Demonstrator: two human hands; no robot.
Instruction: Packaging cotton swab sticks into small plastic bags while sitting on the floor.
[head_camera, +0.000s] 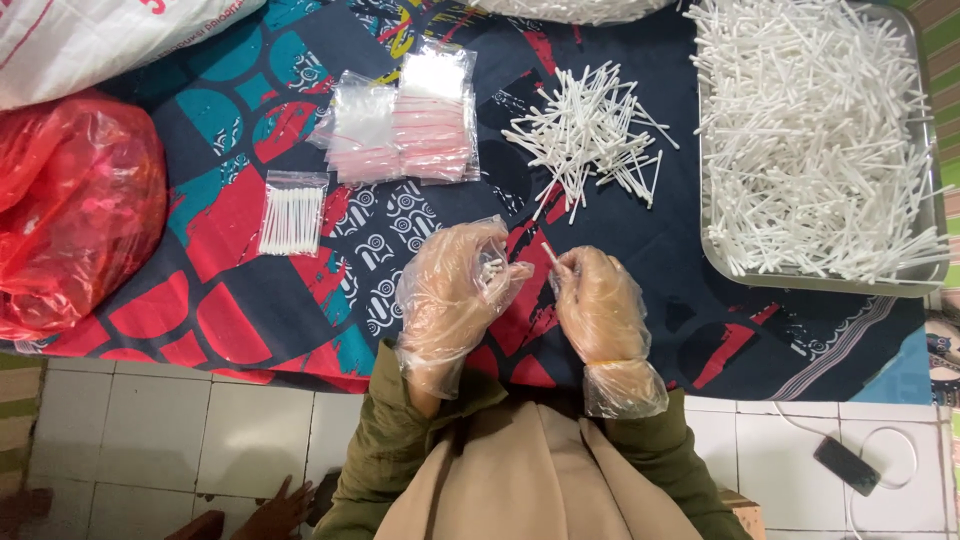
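The swabs (492, 268) in the left hand (455, 295) are mostly hidden by its curled fingers.

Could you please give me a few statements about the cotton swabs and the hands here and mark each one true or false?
1. The left hand holds a small bunch of swabs. True.
2. The metal tray on the right is empty. False: it is heaped with white swabs.
3. Both hands wear clear plastic gloves. True.
4. The right hand rests on the red plastic bag. False: it holds a single swab over the patterned cloth; the bag lies far left.
5. A filled packet of swabs lies on the cloth. True.
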